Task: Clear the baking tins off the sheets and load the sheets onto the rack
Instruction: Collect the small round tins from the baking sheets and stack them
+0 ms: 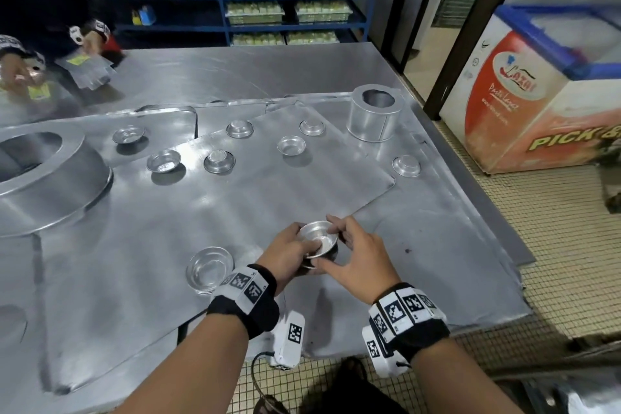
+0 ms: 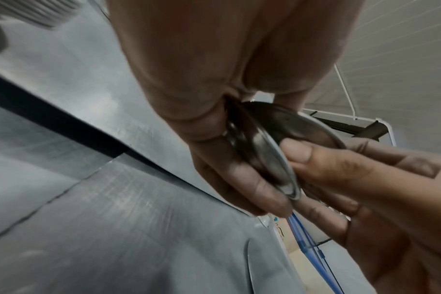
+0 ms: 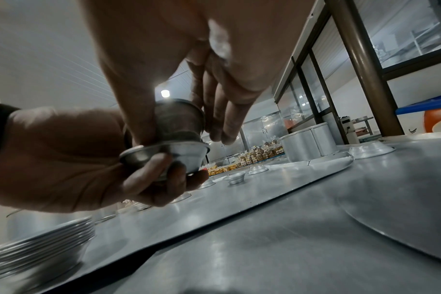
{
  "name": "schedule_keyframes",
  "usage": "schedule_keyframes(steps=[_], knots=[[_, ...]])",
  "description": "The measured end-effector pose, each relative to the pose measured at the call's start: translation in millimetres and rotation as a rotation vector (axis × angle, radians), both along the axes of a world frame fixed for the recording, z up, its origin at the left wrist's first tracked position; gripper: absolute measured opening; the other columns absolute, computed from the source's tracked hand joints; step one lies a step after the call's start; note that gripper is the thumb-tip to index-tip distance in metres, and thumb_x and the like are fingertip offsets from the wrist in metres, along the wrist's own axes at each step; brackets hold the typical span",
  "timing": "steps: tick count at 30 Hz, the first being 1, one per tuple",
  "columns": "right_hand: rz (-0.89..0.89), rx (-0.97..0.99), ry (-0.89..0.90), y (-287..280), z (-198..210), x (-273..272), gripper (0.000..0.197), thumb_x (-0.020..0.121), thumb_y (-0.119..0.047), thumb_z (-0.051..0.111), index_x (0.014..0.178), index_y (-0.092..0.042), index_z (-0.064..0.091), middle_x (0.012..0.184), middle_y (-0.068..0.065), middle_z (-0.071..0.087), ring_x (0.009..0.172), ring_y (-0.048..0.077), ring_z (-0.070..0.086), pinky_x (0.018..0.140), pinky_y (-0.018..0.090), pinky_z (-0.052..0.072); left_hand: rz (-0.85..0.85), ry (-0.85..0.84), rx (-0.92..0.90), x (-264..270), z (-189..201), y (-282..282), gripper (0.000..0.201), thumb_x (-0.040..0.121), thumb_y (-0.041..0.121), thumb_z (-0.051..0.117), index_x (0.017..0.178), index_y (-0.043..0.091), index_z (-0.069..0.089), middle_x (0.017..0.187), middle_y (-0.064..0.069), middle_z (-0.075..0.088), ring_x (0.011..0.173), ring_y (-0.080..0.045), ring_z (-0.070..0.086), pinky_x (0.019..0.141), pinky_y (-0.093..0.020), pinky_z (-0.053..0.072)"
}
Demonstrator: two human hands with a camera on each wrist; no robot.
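Near the table's front edge, both hands hold small round metal tins just above the baking sheets. My left hand cups the lower tin from below. The thumb and fingers of my right hand pinch a second tin, tilted on top of the lower one. A stack of nested tins stands on the big near sheet. Several loose tins lie on the angled upper sheet, such as one tin, and another tin lies to its right.
A tall cylindrical tin stands at the back right and a large ring mould at the left. Another person's hands handle bags at the far left. The table's edge runs along the right, with a chest freezer beyond.
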State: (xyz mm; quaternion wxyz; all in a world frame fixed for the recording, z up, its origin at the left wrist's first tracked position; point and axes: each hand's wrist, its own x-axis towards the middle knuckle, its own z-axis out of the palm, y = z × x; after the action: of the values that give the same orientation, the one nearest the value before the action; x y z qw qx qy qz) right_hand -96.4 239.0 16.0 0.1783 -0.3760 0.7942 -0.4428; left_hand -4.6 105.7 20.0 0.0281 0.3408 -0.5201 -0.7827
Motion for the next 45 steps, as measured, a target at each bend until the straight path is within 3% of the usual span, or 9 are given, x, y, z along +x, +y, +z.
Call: schedule_keyframes(steps=[3,7,12,24,28,31,36,39,45], knots=[[0.053,0.000,-0.052,1.9,-1.3,-3.3,0.050,0.061,-0.045,0.081,0.100,-0.038,0.050,0.132,-0.018,0.058,0.122,-0.001,0.055,0.106,0.032,0.046,-0.011,0.014,-0.068,1.0,-1.3,-3.8,0.030,0.093,-0.005,0.053,0.120,0.005,0.054,0.102,-0.016,0.066,0.083,-0.024,0.067,0.063,-0.034,0.059],[0.122,0.039,-0.117,4.1,0.4,-18.2,0.066,0.064,-0.034,0.084,0.120,-0.042,0.050,0.127,-0.015,0.062,0.121,-0.005,0.054,0.107,0.030,0.045,-0.022,0.012,-0.155,-9.7,-2.3,-7.9,0.032,0.092,-0.010,0.048,0.120,0.004,0.054,0.105,-0.020,0.063,0.084,-0.025,0.064,0.058,-0.031,0.058],[0.202,0.316,0.048,0.9,4.1,-62.1,0.083,0.069,-0.018,0.077,0.143,-0.027,0.041,0.136,-0.005,0.057,0.126,0.006,0.053,0.108,0.029,0.043,0.022,0.015,-0.132,-36.1,-4.2,-3.5,0.031,0.092,-0.016,0.043,0.120,-0.004,0.049,0.115,-0.029,0.056,0.088,-0.033,0.064,0.062,-0.041,0.062],[0.019,0.847,0.381,-16.0,2.6,-229.8,0.033,0.083,-0.016,0.063,0.115,-0.008,0.061,0.112,0.014,0.063,0.103,0.032,0.063,0.084,0.034,0.054,0.089,-0.046,-0.119,-117.7,-9.2,0.7,0.028,0.092,-0.011,0.053,0.116,0.004,0.053,0.110,-0.020,0.057,0.087,-0.033,0.064,0.070,-0.053,0.061],[-0.087,0.812,0.459,-27.8,-4.1,-278.2,0.025,0.084,-0.014,0.064,0.108,-0.008,0.062,0.106,0.013,0.056,0.110,0.036,0.058,0.084,0.036,0.051,0.096,-0.068,-0.121,-137.7,-8.6,0.5,0.028,0.091,-0.013,0.050,0.111,0.006,0.055,0.110,-0.022,0.059,0.090,-0.038,0.065,0.075,-0.057,0.059],[-0.108,0.896,0.462,-38.4,-18.4,-307.6,0.046,0.083,-0.027,0.067,0.121,-0.004,0.053,0.124,0.018,0.048,0.122,0.038,0.043,0.097,0.042,0.043,0.118,-0.079,-0.110,-148.8,-9.2,-0.2,0.031,0.088,-0.014,0.051,0.114,0.004,0.054,0.109,-0.023,0.060,0.089,-0.038,0.066,0.073,-0.054,0.060],[-0.078,0.916,0.399,-46.8,-50.8,-343.2,0.063,0.063,-0.045,0.064,0.111,-0.004,0.060,0.117,0.020,0.056,0.111,0.037,0.048,0.081,0.036,0.043,0.132,-0.113,-0.125,-159.6,-10.9,0.2,0.034,0.088,-0.015,0.048,0.117,0.001,0.053,0.108,-0.026,0.061,0.084,-0.042,0.067,0.065,-0.045,0.062],[-0.098,0.876,0.411,-45.7,-42.5,-342.3,0.054,0.068,-0.042,0.073,0.106,-0.004,0.062,0.116,0.019,0.058,0.111,0.035,0.050,0.082,0.032,0.041,0.133,-0.136,-0.149,-163.6,-13.4,3.1,0.035,0.088,-0.016,0.047,0.118,0.001,0.053,0.106,-0.025,0.061,0.081,-0.036,0.067,0.062,-0.042,0.062],[-0.254,0.671,0.328,-34.9,-25.8,-327.9,0.077,0.061,-0.029,0.090,0.119,-0.002,0.048,0.122,0.020,0.054,0.110,0.035,0.055,0.086,0.038,0.052,0.119,-0.126,-0.165,-167.9,-11.4,10.0,0.033,0.086,-0.015,0.049,0.113,0.004,0.055,0.105,-0.022,0.061,0.081,-0.035,0.067,0.069,-0.050,0.062]])
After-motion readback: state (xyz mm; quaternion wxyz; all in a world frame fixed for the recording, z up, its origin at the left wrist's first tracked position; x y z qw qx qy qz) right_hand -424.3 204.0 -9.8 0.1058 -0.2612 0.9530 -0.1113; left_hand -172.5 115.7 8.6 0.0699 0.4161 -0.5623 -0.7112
